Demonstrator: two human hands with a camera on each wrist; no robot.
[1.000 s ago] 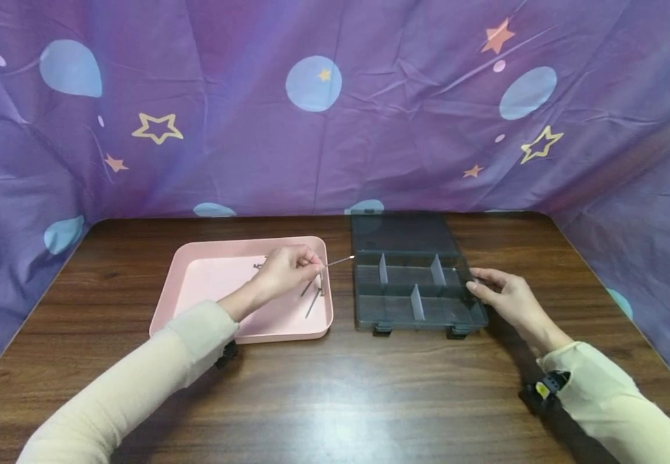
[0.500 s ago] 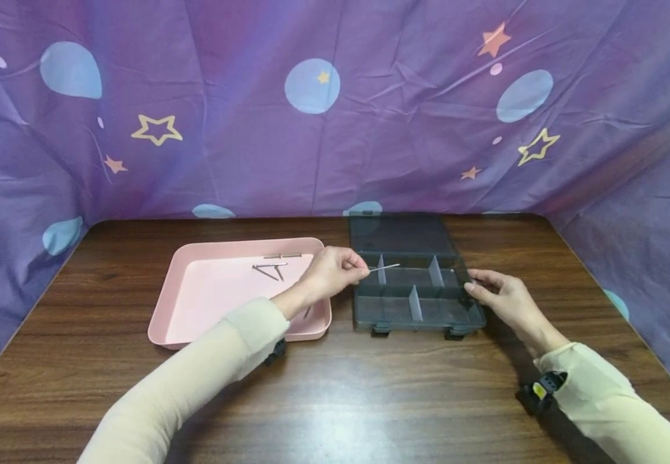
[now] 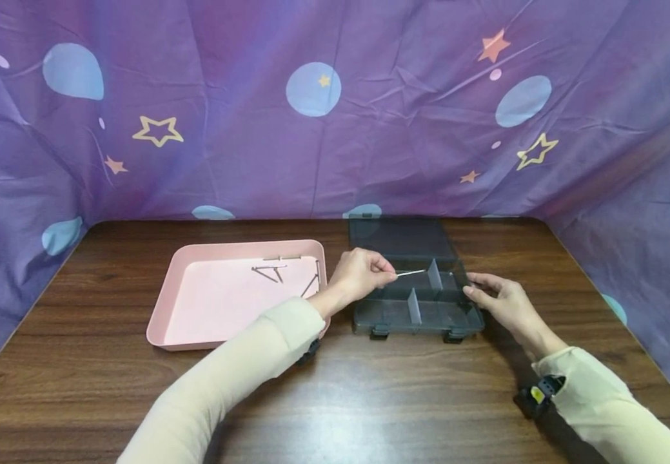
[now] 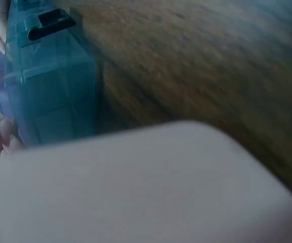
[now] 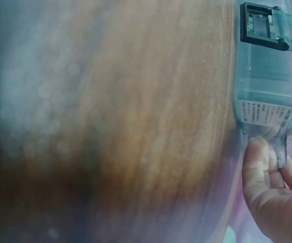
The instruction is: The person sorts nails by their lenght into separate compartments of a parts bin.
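Smoky plastic organizer box (image 3: pixel 416 303) – steadied at its right edge by the right hand (image 3: pixel 500 299) – now sits under the thin metal nail (image 3: pixel 411 273) pinched by the left hand (image 3: pixel 360 274), carried over from the glossy pink tray (image 3: pixel 195 309).

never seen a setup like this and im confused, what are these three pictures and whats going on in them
There is no machine here: a person works with two bare hands and wears three cameras. The wide picture comes from a camera on the head, looking down at a wooden table. The two blurry close-ups come from cameras strapped to each wrist.

On the table lie a pink tray with a few thin metal nails in it, and beside it an open grey compartment box with dividers.

The left hand pinches one nail and holds it over the box. The right hand holds the box's right edge; the right wrist view shows its fingers on the clear plastic wall. A purple cloth with stars hangs behind.
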